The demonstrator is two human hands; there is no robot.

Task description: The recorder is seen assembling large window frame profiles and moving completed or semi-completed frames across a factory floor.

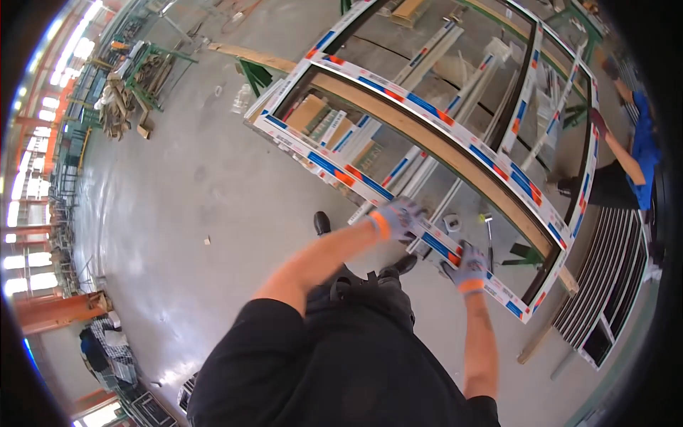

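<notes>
From the head view, my only feed, I have a large window frame in front of the person, lying flat and running from the middle to the far right, its white bars striped with blue and orange tape. The left hand, in a grey glove with an orange cuff, lies on the near bar, left of the other; its fingers blur, so I cannot tell how tightly they close. The right hand, gloved alike, sits farther right on that same bar, thumb spread from the fingers; I cannot tell whether it grips. Between the hands I see a short taped stretch of the bar

Through the near opening, beyond the hands, I make out a tape measure and, to its right, a hammer. A long wooden beam runs under the frame, and a green stand shows at its left end. Cardboard boxes lie below, farther left. On the far right a co-worker in a blue shirt reaches a gloved hand to the frame's right side. Nearer on the right leans or lies, I cannot tell which, a stack of dark slatted frames
</notes>
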